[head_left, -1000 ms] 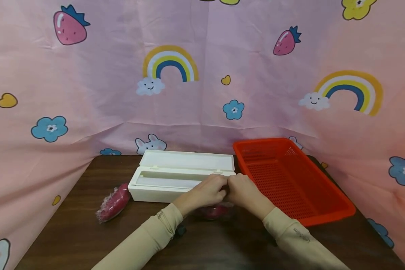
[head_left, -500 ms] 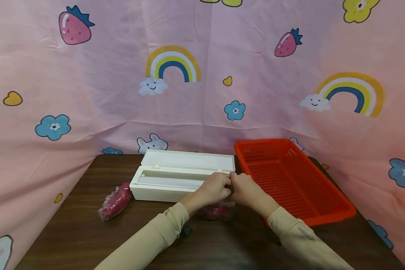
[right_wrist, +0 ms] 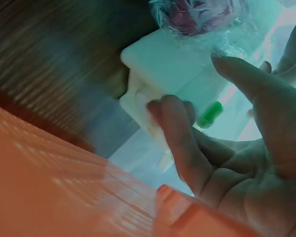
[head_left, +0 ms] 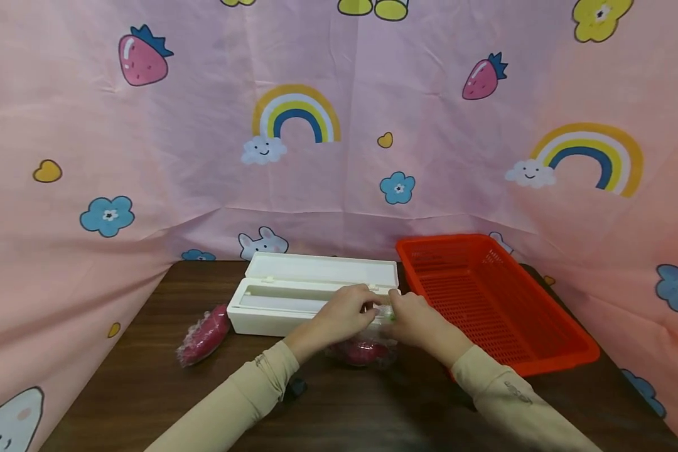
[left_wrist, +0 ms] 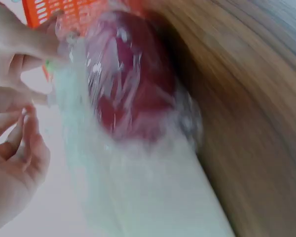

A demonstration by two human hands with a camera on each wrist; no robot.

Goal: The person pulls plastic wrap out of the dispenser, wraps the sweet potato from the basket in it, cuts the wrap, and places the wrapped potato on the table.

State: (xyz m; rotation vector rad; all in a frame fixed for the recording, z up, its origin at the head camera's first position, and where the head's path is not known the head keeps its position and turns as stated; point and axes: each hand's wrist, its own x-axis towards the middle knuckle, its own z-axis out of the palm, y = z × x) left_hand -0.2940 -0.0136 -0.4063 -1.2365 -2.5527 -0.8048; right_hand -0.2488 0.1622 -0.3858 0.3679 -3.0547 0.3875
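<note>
A long white cling film dispenser box [head_left: 271, 322] lies with its lid up and a pale roll inside. At its right end is a green slide piece [right_wrist: 210, 114]. In front of it rests a dark red oblong item [left_wrist: 133, 74] wrapped in clear film. My left hand [head_left: 344, 314] is over the box's front right, fingers loosely bent beside the film. My right hand [head_left: 424, 323] is at the right end, its thumb near the film and its bent fingers by the green piece. Nothing solid shows in either palm.
A second film-wrapped dark red item [head_left: 204, 336] lies left of the box. To the right, a red plastic basket [head_left: 542, 364] stands close to my right hand. The brown wooden table [head_left: 147, 389] ends at a patterned cloth backdrop [head_left: 350, 169].
My hands have moved slightly apart at the box's right end. The green piece and the wrapped item's top show more now. The head view has shifted a little.
</note>
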